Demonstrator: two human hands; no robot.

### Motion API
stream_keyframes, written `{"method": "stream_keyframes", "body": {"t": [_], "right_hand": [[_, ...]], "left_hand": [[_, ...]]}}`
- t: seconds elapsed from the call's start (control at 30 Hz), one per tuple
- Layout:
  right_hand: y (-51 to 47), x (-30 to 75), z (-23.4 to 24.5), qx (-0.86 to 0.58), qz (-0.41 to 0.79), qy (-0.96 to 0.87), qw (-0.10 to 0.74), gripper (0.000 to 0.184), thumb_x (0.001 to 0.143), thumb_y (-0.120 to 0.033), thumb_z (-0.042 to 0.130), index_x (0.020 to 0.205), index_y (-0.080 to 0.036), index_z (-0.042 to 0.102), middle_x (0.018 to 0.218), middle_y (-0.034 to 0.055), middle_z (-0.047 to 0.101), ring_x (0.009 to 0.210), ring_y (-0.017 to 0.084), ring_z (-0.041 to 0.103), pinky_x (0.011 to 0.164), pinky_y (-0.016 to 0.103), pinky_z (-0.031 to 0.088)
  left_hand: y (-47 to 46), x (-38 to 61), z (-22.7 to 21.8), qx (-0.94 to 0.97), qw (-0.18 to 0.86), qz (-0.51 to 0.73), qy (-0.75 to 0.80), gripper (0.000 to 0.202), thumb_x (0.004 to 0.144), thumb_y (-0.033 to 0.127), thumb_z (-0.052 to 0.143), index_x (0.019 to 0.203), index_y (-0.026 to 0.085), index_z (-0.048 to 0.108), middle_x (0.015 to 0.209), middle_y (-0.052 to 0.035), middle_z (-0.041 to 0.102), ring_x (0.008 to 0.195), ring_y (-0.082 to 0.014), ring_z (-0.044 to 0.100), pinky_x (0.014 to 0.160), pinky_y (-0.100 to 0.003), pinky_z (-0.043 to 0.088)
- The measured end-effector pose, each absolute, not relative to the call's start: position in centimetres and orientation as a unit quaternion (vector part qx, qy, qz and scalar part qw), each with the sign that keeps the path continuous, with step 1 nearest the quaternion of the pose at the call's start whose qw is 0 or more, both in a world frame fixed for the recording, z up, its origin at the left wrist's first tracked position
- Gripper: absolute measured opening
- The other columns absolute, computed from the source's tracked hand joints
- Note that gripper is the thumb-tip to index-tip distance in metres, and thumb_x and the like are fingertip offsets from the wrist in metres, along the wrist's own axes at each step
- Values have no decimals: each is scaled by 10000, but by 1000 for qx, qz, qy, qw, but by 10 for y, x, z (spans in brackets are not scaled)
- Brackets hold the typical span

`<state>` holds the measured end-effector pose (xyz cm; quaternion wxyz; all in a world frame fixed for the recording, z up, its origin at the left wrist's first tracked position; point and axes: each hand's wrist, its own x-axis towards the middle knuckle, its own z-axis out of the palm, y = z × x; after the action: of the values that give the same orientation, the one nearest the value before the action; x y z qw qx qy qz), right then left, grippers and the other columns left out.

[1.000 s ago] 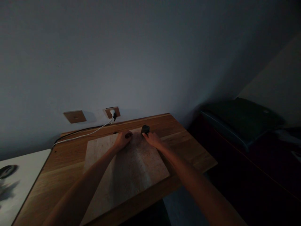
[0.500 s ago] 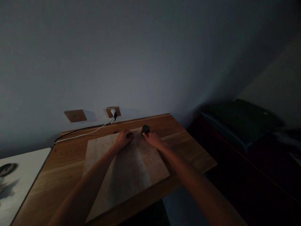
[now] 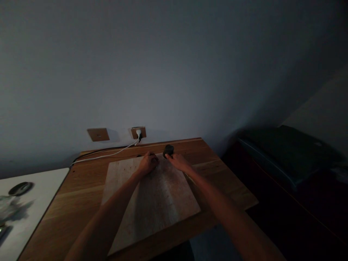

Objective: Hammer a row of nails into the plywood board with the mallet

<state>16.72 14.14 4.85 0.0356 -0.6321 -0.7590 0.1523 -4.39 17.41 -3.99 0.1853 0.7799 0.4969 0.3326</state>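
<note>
A pale, speckled sheet [image 3: 152,199] lies flat on a wooden desk [image 3: 225,181]. My left hand [image 3: 148,164] rests at the sheet's far edge with its fingers curled under; what they hold is hidden in the dim light. My right hand [image 3: 178,162] lies beside it, fingertips touching a small dark object [image 3: 168,150] that sits at the sheet's far edge. Both forearms stretch across the sheet.
A white cable [image 3: 108,155] runs along the desk's back edge to a wall socket [image 3: 138,132]; a second wall plate [image 3: 98,134] is to its left. A white surface [image 3: 35,203] with a dark round thing adjoins the desk's left. A dark bag [image 3: 285,152] lies right.
The view has shifted so the desk sits slightly further right and lower. My left hand's fingers have curled in tighter. My right hand stays at the small dark object.
</note>
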Motion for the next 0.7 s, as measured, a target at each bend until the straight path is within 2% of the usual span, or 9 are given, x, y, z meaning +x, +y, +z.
{"method": "stream_keyframes", "body": {"t": [0.2,0.4,0.5,0.63,0.7], "right_hand": [[132,143,54,-607,165,-776,44,574,1104,-519,349,1219,-103,727,1234,185,740,1191,251,694,921,243,475],[129,134,53,-605,171,-777,29,590,1088,-525,389,1205,-61,735,1219,228,734,1176,290,698,927,285,488],[130,134,51,-608,171,-775,30,588,1099,-502,362,1232,-59,725,1224,225,732,1174,282,697,919,280,490],[132,134,48,-608,170,-775,30,572,1096,-505,373,1222,-78,732,1237,213,731,1193,272,688,943,267,478],[132,133,46,-609,166,-775,30,583,1098,-510,365,1208,-73,735,1245,220,726,1209,279,681,955,272,475]], "left_hand": [[179,-45,-49,778,185,334,500,177,781,139,664,916,152,778,1072,-117,645,968,-238,653,907,-347,541],[182,-44,-57,772,176,334,512,257,748,139,701,1003,131,729,1134,-123,605,1004,-245,645,935,-366,539],[182,-44,-57,774,176,331,510,276,747,148,709,1023,131,707,1129,-114,585,998,-236,638,934,-365,538],[182,-47,-54,783,179,319,503,399,706,170,758,1096,138,680,1140,-99,565,1031,-236,625,933,-359,541],[181,-51,-49,789,179,309,500,376,732,173,733,1103,136,682,1145,-101,564,1066,-239,620,950,-364,539]]}}
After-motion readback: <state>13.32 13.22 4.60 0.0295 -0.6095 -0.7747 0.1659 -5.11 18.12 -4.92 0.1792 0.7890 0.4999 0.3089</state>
